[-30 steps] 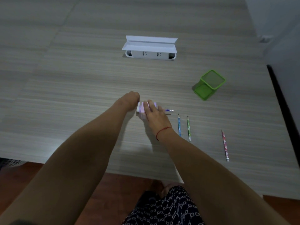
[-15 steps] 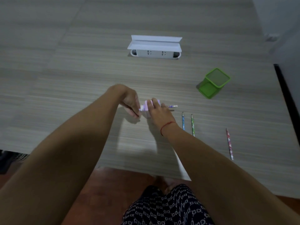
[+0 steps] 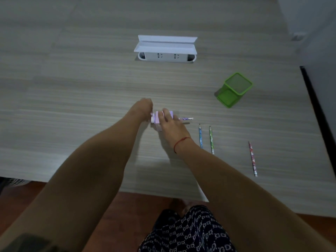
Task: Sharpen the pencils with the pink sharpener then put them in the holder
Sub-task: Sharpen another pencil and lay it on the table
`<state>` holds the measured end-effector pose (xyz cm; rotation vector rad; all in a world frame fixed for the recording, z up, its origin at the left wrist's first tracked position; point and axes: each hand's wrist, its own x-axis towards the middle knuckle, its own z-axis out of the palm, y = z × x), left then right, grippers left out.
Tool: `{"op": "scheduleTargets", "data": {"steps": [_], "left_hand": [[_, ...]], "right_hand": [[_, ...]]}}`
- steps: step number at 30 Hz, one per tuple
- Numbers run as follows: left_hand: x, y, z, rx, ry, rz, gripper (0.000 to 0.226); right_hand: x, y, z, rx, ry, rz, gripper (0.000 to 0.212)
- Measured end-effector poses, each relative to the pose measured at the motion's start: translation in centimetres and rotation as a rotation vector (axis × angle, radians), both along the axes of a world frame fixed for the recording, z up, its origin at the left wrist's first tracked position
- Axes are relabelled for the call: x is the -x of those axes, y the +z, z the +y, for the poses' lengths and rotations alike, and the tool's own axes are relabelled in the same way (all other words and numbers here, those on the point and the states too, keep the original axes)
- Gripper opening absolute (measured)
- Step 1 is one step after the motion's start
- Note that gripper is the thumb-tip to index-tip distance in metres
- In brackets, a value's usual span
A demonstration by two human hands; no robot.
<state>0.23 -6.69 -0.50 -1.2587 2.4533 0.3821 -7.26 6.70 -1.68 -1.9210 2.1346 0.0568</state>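
Observation:
The pink sharpener (image 3: 157, 118) stands on the wooden table (image 3: 81, 110) in the middle. My right hand (image 3: 171, 124) lies over its top and grips it. At the sharpener's left end my left hand (image 3: 144, 108) is curled round the small crank, which is mostly hidden. A purple pencil (image 3: 185, 118) sticks out of the right end, lying level. To the right on the table lie a blue pencil (image 3: 200, 135), a green pencil (image 3: 211, 140) and a red patterned pencil (image 3: 252, 159). The green mesh holder (image 3: 237, 83) stands upright at the back right.
A white socket box (image 3: 166, 56) with its lid flipped up sits at the back centre. The table's front edge runs just ahead of my lap. A dark edge (image 3: 316, 113) bounds the table on the right.
My left hand has swung down and to the left, then back up to the sharpener's left end, a circling motion. My right hand has stayed on the sharpener.

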Motion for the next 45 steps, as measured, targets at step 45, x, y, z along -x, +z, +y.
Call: {"op": "scheduleTargets", "data": {"steps": [45], "left_hand": [[-0.7, 0.1, -1.5, -0.1, 0.091, 0.095, 0.014]], "right_hand": [[0.8, 0.0, -1.2, 0.078, 0.065, 0.025, 0.056]]}}
